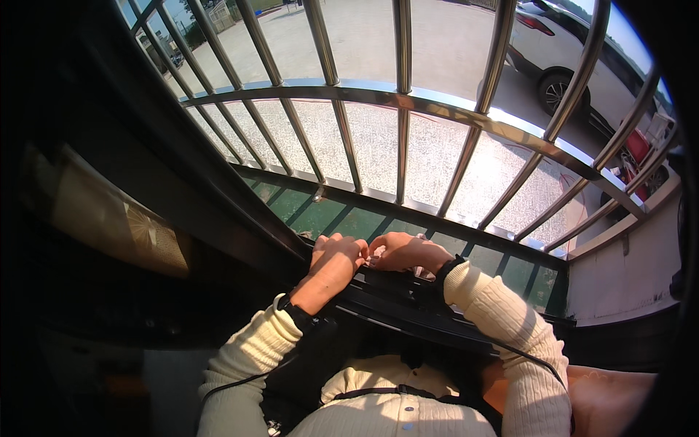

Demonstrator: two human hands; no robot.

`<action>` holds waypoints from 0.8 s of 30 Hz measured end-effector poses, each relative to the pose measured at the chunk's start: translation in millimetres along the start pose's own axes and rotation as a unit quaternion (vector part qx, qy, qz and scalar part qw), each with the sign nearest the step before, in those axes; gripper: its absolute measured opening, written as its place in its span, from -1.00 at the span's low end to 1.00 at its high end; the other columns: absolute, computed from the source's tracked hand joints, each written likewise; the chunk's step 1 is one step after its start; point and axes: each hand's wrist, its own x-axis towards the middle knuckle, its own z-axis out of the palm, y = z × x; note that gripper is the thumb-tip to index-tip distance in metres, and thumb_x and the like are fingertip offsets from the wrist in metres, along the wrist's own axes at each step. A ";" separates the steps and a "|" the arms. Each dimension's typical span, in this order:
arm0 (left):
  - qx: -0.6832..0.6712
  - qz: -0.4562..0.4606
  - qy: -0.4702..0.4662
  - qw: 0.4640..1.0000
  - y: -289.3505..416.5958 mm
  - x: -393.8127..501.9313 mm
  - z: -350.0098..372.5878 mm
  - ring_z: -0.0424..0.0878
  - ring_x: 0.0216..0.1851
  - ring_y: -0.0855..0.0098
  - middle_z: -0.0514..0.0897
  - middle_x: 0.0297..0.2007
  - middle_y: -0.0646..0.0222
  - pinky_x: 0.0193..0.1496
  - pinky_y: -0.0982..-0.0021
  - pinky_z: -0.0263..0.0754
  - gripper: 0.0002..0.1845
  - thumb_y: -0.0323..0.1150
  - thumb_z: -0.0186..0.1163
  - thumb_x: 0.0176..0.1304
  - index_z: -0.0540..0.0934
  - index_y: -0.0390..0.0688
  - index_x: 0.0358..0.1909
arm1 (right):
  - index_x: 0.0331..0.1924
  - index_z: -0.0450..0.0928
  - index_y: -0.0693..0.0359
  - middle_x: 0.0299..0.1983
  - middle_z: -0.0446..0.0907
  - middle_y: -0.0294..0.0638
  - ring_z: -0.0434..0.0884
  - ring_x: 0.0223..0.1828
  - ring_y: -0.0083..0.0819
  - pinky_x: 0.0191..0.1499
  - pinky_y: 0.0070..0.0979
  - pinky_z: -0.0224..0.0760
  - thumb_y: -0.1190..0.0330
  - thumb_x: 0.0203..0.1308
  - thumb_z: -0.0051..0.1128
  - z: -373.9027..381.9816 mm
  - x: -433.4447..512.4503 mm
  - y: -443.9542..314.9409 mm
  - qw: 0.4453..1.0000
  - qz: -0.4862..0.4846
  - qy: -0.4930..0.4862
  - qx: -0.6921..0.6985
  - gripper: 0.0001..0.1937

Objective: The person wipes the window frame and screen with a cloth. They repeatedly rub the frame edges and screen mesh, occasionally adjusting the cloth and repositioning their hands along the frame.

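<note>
Both of my hands meet over the dark window frame (pixel 382 281), low in the middle of the view. My left hand (pixel 338 257) has its fingers curled down at the frame's edge, its fingertips close to those of my right hand (pixel 401 251). Between and beneath the right fingers shows a crumpled pinkish cloth (pixel 423 271), which the right hand grips. Whether the left fingertips pinch it too is hidden. A black band circles each wrist, at the cuffs of cream knitted sleeves.
Beyond the frame lies a green sill (pixel 349 218) crossed by bar shadows. A metal bar grille (pixel 403 153) stands past it. A dark window edge (pixel 218 158) runs along the left, and a pale wall (pixel 611 278) rises at right. Outside, a white car (pixel 617 82) is parked.
</note>
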 end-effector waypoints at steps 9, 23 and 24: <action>0.015 0.052 0.033 0.998 -3.3 -13.3 2.1 0.66 -0.08 0.27 0.77 -0.19 0.49 0.02 0.23 0.55 -0.89 -0.28 0.34 0.25 0.80 0.12 -0.23 | -0.08 0.72 -0.02 -0.13 0.74 -0.21 0.74 0.03 -0.14 -0.04 -0.08 0.55 0.12 0.46 0.05 23.5 -39.1 -9.3 0.962 -0.095 0.193 -0.169 -0.75; -0.099 0.107 0.065 0.987 -10.9 -17.0 3.6 0.70 -0.19 0.21 0.75 -0.25 0.42 -0.08 0.23 0.62 -0.89 -0.35 0.31 0.31 0.74 0.03 -0.15 | -0.09 0.69 0.24 -0.14 0.66 0.07 0.70 -0.08 0.10 -0.08 -0.10 0.55 0.39 0.39 0.00 23.0 -46.7 -9.9 0.939 -0.216 0.188 -0.192 -0.78; -0.073 0.129 0.071 0.986 -12.0 -16.5 2.9 0.70 -0.19 0.23 0.75 -0.25 0.43 -0.09 0.23 0.61 -0.89 -0.35 0.32 0.30 0.74 0.04 -0.17 | -0.11 0.68 0.24 -0.14 0.66 0.06 0.70 -0.09 0.11 -0.09 -0.09 0.56 0.39 0.39 -0.01 23.8 -46.6 -14.0 0.944 -0.206 0.198 -0.164 -0.78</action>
